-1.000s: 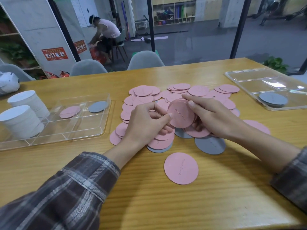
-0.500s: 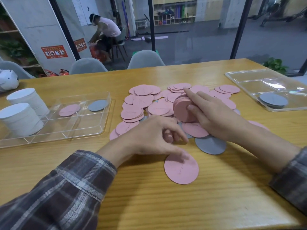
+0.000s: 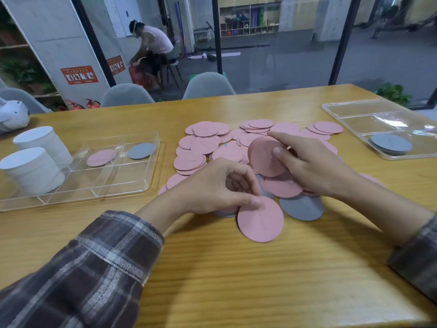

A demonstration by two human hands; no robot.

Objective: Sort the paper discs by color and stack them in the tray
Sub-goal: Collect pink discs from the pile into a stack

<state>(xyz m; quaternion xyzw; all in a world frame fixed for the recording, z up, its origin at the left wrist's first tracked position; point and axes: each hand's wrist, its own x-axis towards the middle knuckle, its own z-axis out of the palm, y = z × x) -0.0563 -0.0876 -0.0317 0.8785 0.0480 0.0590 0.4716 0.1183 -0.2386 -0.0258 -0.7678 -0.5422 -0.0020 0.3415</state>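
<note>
Right hand (image 3: 314, 166) grips tilted pink stack (image 3: 263, 162); left hand (image 3: 212, 185) pinches single pink disc (image 3: 261, 221).

Dim, soft indoor light; glare on the right tray (image 3: 402, 124), wide-angle bending at edges, slight blur.

A wooden table (image 3: 236, 280) fills the lower half of the view. Behind its far edge stand 3 grey chairs: 1 at 10 o'clock (image 3: 19, 98), 1 at 11 o'clock (image 3: 127, 94) and 1 at 12 o'clock (image 3: 208, 85). A white rounded object (image 3: 13, 113) lies on the table at 9 o'clock, cut by the frame edge. At 10 o'clock 2 red fire extinguishers (image 3: 92, 104) stand low beside a concrete pillar (image 3: 54, 43) that carries 2 red signs (image 3: 79, 75). Behind the glass wall, at 11 o'clock, a person (image 3: 153, 43) sits bent forward. Far back at 12 o'clock is a cubby shelf (image 3: 248, 20). A green plant (image 3: 392, 93) shows at 2 o'clock.
</note>
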